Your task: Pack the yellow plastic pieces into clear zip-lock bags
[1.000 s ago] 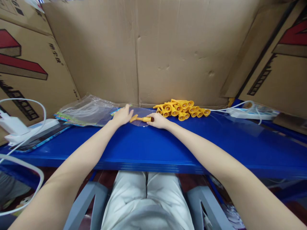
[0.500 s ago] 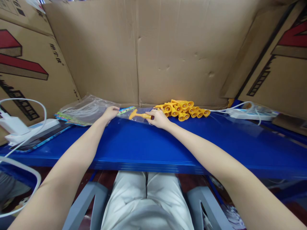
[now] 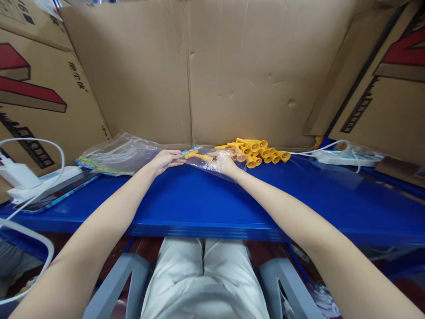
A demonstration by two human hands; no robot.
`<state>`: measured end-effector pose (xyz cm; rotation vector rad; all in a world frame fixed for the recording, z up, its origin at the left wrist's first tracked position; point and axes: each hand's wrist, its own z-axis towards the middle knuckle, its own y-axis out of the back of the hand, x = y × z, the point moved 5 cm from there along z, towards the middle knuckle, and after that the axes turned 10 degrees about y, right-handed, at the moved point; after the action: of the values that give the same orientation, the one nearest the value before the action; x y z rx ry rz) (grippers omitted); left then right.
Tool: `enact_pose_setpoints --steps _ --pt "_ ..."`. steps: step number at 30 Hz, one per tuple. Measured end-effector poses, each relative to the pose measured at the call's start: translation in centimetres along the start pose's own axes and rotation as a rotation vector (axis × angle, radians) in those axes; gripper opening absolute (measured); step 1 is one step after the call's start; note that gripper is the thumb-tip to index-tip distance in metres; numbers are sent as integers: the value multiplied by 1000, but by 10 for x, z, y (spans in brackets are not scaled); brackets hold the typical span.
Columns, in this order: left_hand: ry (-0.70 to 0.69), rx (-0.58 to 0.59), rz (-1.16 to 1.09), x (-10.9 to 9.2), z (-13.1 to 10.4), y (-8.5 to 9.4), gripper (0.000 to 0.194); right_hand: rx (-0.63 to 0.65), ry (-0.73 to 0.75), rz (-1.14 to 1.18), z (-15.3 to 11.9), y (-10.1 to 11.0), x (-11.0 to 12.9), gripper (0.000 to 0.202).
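Note:
My left hand pinches the coloured header end of a clear plastic bag, its fingers reaching to the right. Glossy film lies over my right hand, which looks to be inside the bag. Its fingers close on a yellow plastic toy with a curved crosspiece at its left end; the other end is hidden by the hand. Just behind and right of that hand is a pile of similar yellow toys with cone-shaped ends facing me. A stack of clear bags with colourful headers lies left of my left hand.
A cardboard sheet stands along the back of the blue table. At the left are a phone, a white power strip and cables. Another power strip sits at the right, between large cartons.
My right hand and the yellow toy have gone under the bag's film, and the bag now reaches further right. My left hand has moved right to the bag's header end.

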<state>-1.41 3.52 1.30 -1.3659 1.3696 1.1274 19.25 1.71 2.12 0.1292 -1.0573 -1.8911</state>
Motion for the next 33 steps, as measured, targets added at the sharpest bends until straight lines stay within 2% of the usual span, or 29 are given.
enact_pose_setpoints --steps 3,7,13,17,23,30,33 --pt "20 7 -12 4 0 -5 42 9 -34 34 0 0 -5 23" --pt "33 -2 -61 4 2 -1 41 -45 -14 168 0 0 -5 34" --pt "51 2 -66 2 1 4 37 5 -91 300 -1 -6 -5 39" --pt "81 15 27 3 -1 5 40 69 -67 394 -1 -12 -5 40" --pt "165 19 321 7 -3 9 46 125 -66 472 -4 -19 -1 38" --pt "129 26 326 7 -7 6 48 161 -112 514 -3 -23 -7 42" --pt "136 24 351 8 -6 5 34 181 -166 587 -5 -22 -9 43"
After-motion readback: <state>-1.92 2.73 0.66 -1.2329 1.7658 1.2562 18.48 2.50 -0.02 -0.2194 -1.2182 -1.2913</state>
